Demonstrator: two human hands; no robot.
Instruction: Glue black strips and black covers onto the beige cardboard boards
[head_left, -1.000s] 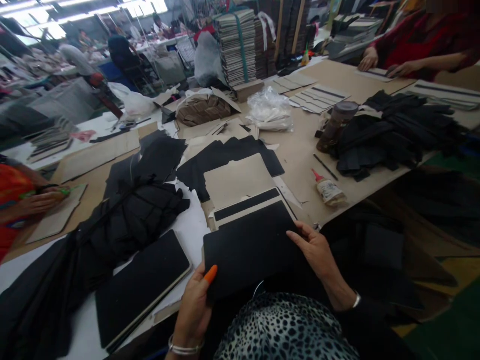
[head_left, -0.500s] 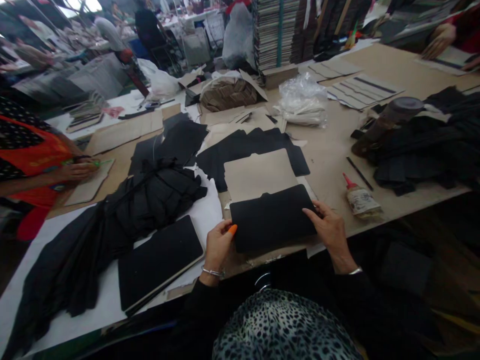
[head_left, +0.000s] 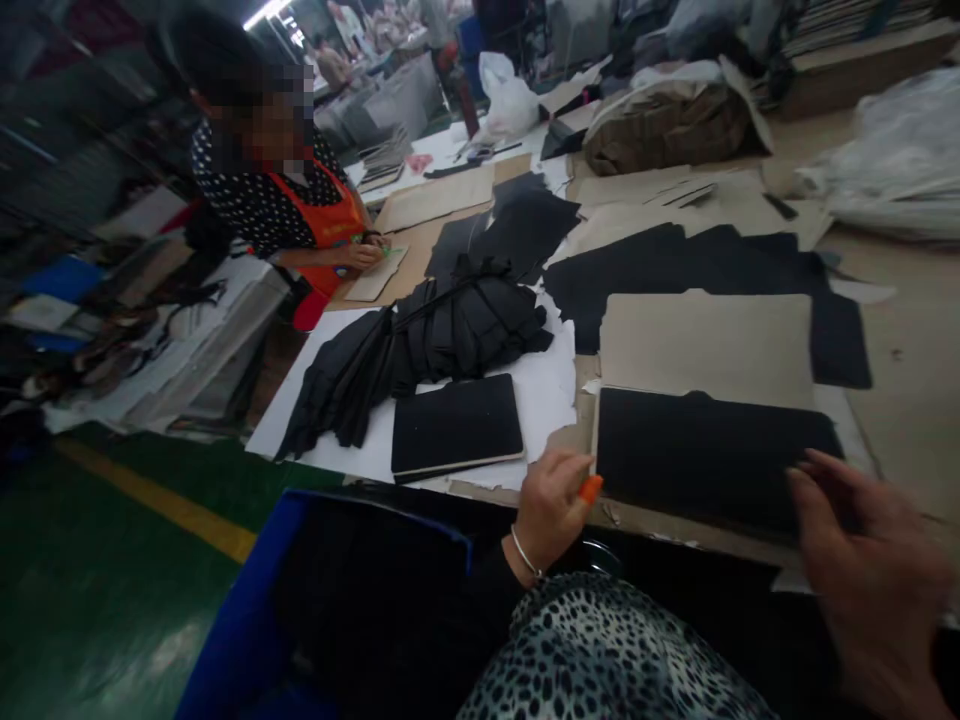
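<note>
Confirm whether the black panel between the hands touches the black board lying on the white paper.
Apart: in the head view, bare white paper shows between the black board and the black panel.

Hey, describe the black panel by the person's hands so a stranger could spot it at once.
Find the tan table on the right, then its near edge. Between the person's left hand and right hand lies a black panel, in front of a beige board. Unlike the black-topped stack on white paper to its left, it has a hand at either side.
</note>
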